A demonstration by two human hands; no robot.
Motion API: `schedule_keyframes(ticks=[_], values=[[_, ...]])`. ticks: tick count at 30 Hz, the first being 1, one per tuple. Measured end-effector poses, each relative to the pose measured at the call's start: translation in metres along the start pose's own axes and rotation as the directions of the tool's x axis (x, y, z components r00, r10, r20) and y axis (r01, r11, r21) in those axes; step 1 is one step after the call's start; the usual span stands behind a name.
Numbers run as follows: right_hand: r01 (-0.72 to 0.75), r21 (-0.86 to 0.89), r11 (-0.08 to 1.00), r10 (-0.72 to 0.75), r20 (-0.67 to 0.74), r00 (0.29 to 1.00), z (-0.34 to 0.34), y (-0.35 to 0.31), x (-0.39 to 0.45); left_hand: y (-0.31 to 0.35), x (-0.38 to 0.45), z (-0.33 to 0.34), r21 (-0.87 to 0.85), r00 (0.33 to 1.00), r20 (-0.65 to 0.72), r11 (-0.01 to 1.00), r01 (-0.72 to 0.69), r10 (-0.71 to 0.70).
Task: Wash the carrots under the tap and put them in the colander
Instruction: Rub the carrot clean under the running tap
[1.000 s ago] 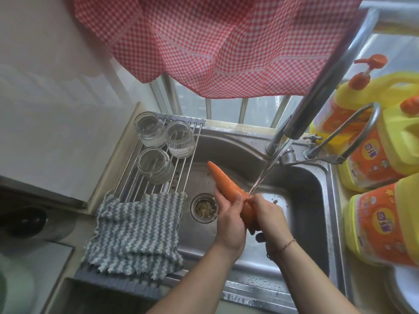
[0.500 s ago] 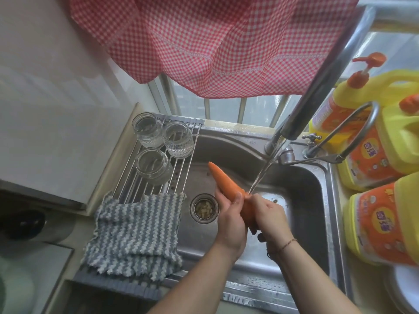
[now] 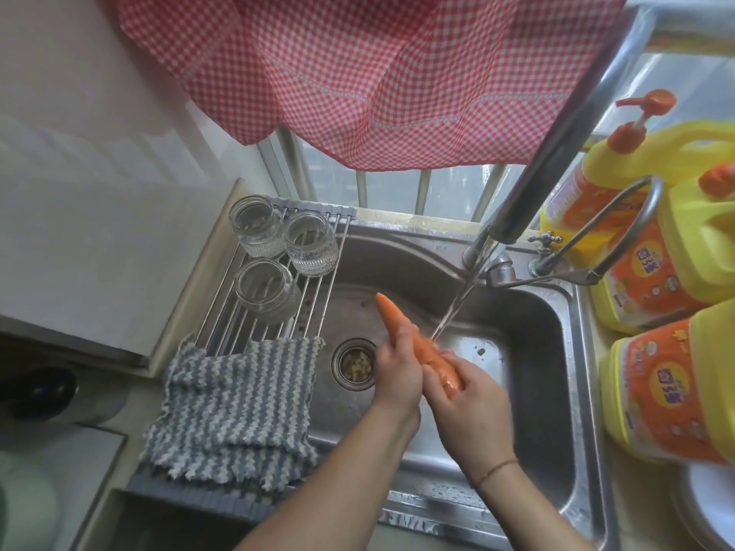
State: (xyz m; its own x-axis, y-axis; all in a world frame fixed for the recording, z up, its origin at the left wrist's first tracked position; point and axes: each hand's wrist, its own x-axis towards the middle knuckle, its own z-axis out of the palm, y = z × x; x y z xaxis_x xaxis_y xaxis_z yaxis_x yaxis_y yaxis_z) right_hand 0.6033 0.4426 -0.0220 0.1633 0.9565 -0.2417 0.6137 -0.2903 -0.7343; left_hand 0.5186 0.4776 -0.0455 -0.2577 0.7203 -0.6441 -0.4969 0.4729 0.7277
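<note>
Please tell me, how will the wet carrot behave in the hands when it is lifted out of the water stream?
The carrot looks stiff: its free tip juts out without sagging. It is probably slippery, since tap water runs onto it and its skin shines. Its tapered, round shape may let it slide toward the thin end, so both the left hand and right hand holding it seems wise.

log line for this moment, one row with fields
step: rinsing carrot | left hand: grips carrot | right hand: grips carrot | tap: running onto carrot | colander: not in view
</note>
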Motion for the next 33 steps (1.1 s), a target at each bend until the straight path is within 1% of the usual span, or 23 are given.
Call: schedule_keyframes(ticks=[2, 4, 6, 8, 10, 12, 15, 17, 19, 25, 27, 30, 31, 33], values=[[0.045, -0.116, 0.992, -0.048, -0.026, 0.998, 0.0, 0.005, -0.004, 0.008, -0.001, 0.003, -0.039, 0.992, 0.008, 0.991, 0.13, -0.13], [0.046, -0.128, 0.991, -0.053, -0.049, 0.997, 0.0, 0.006, -0.007, 0.012, -0.004, 0.004, -0.1, 0.97, 0.065, 0.966, 0.239, -0.233], [0.016, -0.055, 0.998, -0.019, -0.05, 0.999, -0.003, 0.006, -0.007, 0.01, -0.008, 0.0, -0.126, 0.965, 0.14, 0.962, 0.241, -0.224], [-0.018, 0.029, 0.999, 0.019, -0.044, 0.999, -0.007, 0.008, -0.006, 0.007, -0.013, -0.005, -0.165, 0.948, 0.252, 0.957, 0.238, -0.192], [-0.02, 0.072, 0.997, 0.023, -0.041, 0.999, -0.01, 0.01, -0.007, 0.009, -0.015, -0.01, -0.226, 0.913, 0.358, 0.93, 0.289, -0.197], [-0.008, 0.075, 0.997, 0.012, -0.045, 0.999, -0.012, 0.011, -0.01, 0.014, -0.014, -0.011, -0.287, 0.889, 0.415, 0.9, 0.329, -0.193], [-0.009, 0.074, 0.997, 0.012, -0.043, 0.999, -0.012, 0.01, -0.01, 0.018, -0.011, -0.008, -0.325, 0.884, 0.424, 0.877, 0.353, -0.199], [-0.019, 0.104, 0.994, 0.023, -0.046, 0.999, -0.013, 0.011, -0.009, 0.017, -0.011, -0.009, -0.323, 0.886, 0.42, 0.879, 0.35, -0.198], [-0.022, 0.134, 0.991, 0.027, -0.039, 0.999, -0.012, 0.012, -0.009, 0.016, -0.011, -0.012, -0.333, 0.876, 0.445, 0.874, 0.355, -0.186], [0.011, 0.12, 0.993, -0.006, -0.049, 0.999, -0.012, 0.008, -0.011, 0.02, -0.01, -0.01, -0.286, 0.866, 0.456, 0.889, 0.358, -0.202], [0.01, 0.132, 0.991, -0.003, -0.055, 0.998, -0.012, 0.007, -0.01, 0.018, -0.01, -0.013, -0.294, 0.859, 0.477, 0.888, 0.354, -0.185], [0.05, 0.11, 0.993, -0.044, -0.055, 0.998, -0.013, 0.005, -0.012, 0.019, -0.011, -0.016, -0.284, 0.84, 0.516, 0.892, 0.352, -0.167], [0.072, 0.088, 0.994, -0.067, -0.062, 0.996, -0.013, 0.005, -0.013, 0.019, -0.01, -0.016, -0.283, 0.844, 0.512, 0.895, 0.344, -0.162], [0.123, 0.035, 0.992, -0.12, -0.087, 0.989, -0.012, 0.006, -0.015, 0.016, -0.008, -0.013, -0.265, 0.873, 0.463, 0.915, 0.304, -0.156]])
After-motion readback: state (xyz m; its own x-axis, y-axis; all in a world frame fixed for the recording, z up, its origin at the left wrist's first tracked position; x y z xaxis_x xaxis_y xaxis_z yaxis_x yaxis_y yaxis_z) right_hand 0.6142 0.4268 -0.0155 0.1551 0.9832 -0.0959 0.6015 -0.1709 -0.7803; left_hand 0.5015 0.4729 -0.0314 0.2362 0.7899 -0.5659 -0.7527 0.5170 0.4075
